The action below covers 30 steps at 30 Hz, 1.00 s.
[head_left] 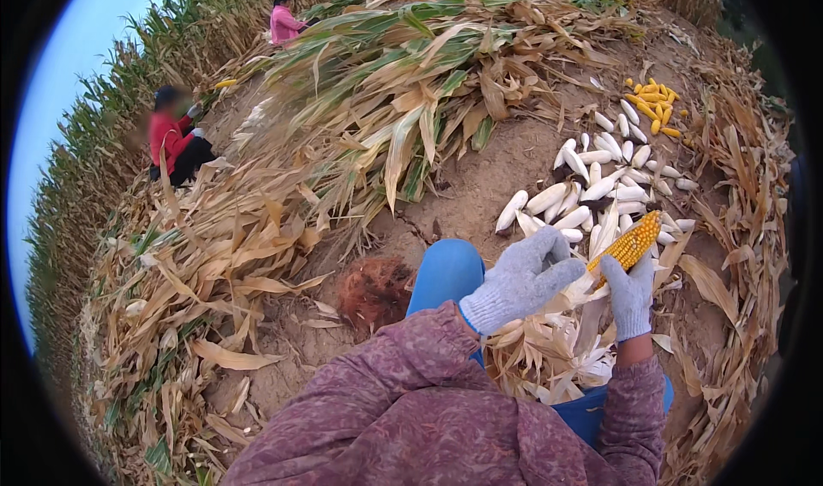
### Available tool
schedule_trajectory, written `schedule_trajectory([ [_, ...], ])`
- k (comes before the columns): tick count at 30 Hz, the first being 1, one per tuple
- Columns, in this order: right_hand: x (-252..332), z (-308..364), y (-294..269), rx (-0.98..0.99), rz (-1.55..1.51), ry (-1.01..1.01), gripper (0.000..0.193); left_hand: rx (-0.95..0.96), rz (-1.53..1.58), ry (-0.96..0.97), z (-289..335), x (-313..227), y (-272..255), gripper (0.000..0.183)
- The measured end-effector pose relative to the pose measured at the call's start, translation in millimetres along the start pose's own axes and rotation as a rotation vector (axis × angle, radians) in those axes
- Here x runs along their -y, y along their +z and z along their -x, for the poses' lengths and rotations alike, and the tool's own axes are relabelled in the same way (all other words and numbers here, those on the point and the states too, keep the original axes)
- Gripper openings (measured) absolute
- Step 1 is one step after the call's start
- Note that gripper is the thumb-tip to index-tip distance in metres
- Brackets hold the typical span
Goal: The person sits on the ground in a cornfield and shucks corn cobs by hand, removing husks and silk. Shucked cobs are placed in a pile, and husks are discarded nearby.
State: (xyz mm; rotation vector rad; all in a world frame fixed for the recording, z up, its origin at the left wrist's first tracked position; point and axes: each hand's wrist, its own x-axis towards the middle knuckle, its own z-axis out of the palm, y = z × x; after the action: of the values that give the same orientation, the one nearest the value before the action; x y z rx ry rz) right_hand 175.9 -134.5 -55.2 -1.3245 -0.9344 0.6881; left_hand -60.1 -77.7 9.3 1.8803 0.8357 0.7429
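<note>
A yellow ear of corn (633, 243) slants up in front of me, its kernels bare and pale husk hanging at its lower end. My right hand (632, 296), in a grey knitted glove, is closed around the lower part of that ear. My left hand (525, 282), gloved alike, is beside the ear's lower end with thumb and fingers apart; nothing shows in it. Loose pale husks (549, 357) lie heaped between my blue-trousered legs, below both hands.
Several pale, husk-covered ears (591, 190) lie piled ahead. Bare yellow ears (656, 105) form a smaller heap beyond. Cut corn stalks (411, 83) spread across the ground. Reddish-brown fibrous matter (375, 291) sits by my left knee. Two people (176, 139) (285, 21) sit at the far left.
</note>
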Motion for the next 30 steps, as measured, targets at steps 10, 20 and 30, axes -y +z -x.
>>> schedule_trajectory([
  [10,15,22,34,0.179,0.092,-0.024,0.061,0.357,-0.666,-0.075,-4,11,27,0.047],
  [20,-23,-19,-12,-0.137,-0.271,0.11,0.053,0.468,-0.585,0.286,20,34,32,0.029],
  [30,28,-25,-53,-0.046,0.0,-0.007,0.061,0.328,0.081,0.009,24,-9,3,0.028],
])
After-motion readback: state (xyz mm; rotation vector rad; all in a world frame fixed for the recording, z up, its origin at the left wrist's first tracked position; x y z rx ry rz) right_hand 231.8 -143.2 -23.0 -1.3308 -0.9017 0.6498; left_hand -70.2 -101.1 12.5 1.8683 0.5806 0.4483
